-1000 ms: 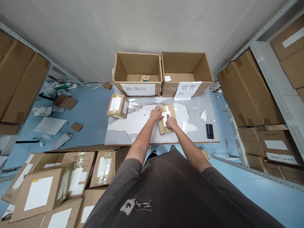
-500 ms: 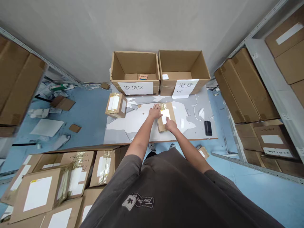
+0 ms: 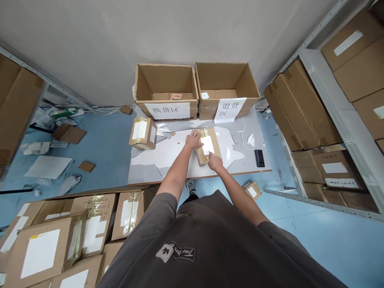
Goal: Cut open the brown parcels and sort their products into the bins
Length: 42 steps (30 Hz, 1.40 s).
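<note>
The handled carton (image 3: 215,141) is brown, its label (image 3: 207,145) white, its tape (image 3: 204,132) apparently yellowish.

The place can be recognised as a parcel storeroom or a corner of a small warehouse. Two large open boxes are set along the back of a table (image 3: 255,128): the left box (image 3: 166,78) is marked by a handwritten Chinese sign (image 3: 167,111) for exchanged goods, the right box (image 3: 222,76) by a paper (image 3: 229,110) for returned goods. A taped, labelled parcel (image 3: 215,145) is laid before them. At the right, metal shelving (image 3: 337,104) is loaded with cartons (image 3: 303,106), and a pile of labelled boxes (image 3: 63,236) is stacked at the lower left. The blue floor (image 3: 105,140) is littered with cardboard scraps (image 3: 69,133), and the space is bounded by a plain grey wall (image 3: 120,32).
</note>
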Each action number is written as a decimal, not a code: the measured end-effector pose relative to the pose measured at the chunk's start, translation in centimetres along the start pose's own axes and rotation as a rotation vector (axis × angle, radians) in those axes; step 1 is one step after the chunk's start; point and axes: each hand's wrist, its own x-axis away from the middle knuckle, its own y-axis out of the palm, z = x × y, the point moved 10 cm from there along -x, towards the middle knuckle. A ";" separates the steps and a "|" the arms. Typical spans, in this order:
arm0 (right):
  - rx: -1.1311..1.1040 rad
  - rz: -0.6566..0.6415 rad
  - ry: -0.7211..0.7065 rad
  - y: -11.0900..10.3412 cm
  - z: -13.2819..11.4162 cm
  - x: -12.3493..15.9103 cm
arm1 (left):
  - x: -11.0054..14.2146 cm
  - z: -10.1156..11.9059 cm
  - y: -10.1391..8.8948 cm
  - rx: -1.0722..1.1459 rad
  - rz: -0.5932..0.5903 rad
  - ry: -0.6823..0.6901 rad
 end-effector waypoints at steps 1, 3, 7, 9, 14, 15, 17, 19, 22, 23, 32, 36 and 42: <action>0.001 0.000 -0.001 0.3 0.2 0.4 | 0.0 0.0 0.0 0.002 -0.001 -0.003; -0.002 -0.001 -0.008 0.8 0.6 1.1 | -0.1 0.0 0.0 0.001 0.001 -0.006; -0.019 0.010 -0.030 1.6 1.1 2.2 | -0.2 -0.1 0.0 -0.015 0.004 -0.011; -0.028 0.009 -0.046 1.8 1.4 2.5 | -0.3 -0.2 0.0 -0.023 0.000 -0.018; -0.055 -0.027 -0.042 2.5 2.1 3.0 | -0.4 -0.2 -0.1 -0.037 -0.027 -0.051; -0.061 -0.032 -0.041 2.6 2.2 3.1 | -0.4 -0.1 -0.1 -0.040 -0.029 -0.055; -0.068 -0.037 -0.044 2.7 2.3 3.3 | -0.4 0.0 -0.1 -0.043 -0.032 -0.058; -0.068 -0.040 -0.045 2.8 2.3 3.5 | -0.4 0.2 -0.1 -0.045 -0.036 -0.054; -0.061 -0.048 -0.048 2.7 2.3 3.9 | -0.5 0.4 0.0 -0.050 -0.035 -0.051; -0.059 -0.050 -0.049 2.6 2.3 4.1 | -0.6 0.5 0.1 -0.051 -0.033 -0.052; -0.015 -0.057 -0.052 2.5 3.0 5.5 | -0.4 0.5 0.3 -0.026 -0.015 -0.054; -0.018 -0.074 -0.086 2.1 3.0 6.1 | -0.2 0.7 0.4 -0.029 -0.029 -0.071; -0.075 -0.090 -0.133 1.5 4.4 7.4 | 2.3 2.2 -0.7 -0.093 0.087 -0.065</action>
